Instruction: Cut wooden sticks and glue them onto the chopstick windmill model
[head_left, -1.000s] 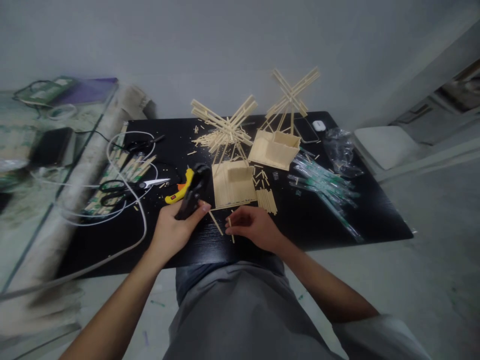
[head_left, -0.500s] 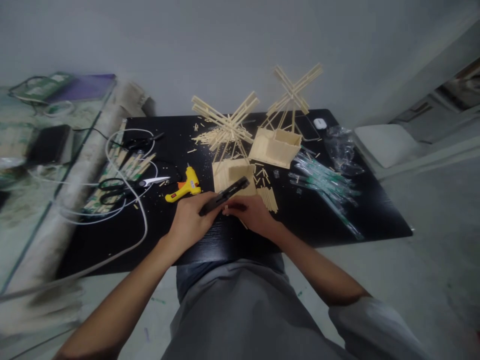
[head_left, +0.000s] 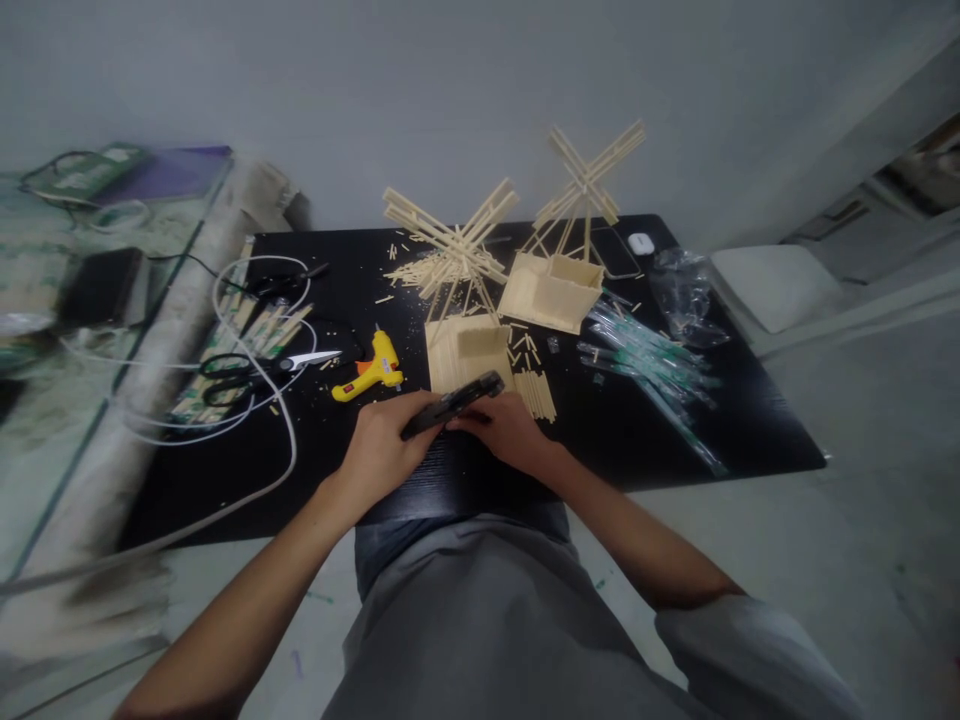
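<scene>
My left hand (head_left: 386, 435) is closed around a long, narrow black tool (head_left: 454, 403) whose exact kind I cannot make out. It slants up to the right, its far end over the front of a stick-built windmill model's base (head_left: 444, 365). My right hand (head_left: 508, 428) is close beside it with thumb and fingers pinched together; what lies between them is hidden. Crossed blades (head_left: 459, 245) made of thin wooden sticks rise from that model. Short cut sticks (head_left: 534, 397) lie in a row just beyond my right hand.
A second windmill model (head_left: 555, 290) stands behind to the right. A yellow glue gun (head_left: 371, 372) and black-handled scissors (head_left: 240, 375) lie left, near a looped white cable (head_left: 291, 440). Plastic-wrapped sticks (head_left: 652, 365) are on the right. Loose stick pieces (head_left: 420, 275) lie at the back of the black table (head_left: 615, 445).
The black tool's far end has dipped a little, so the tool lies flatter. A small stick end that showed at my right fingertips is now out of sight.
</scene>
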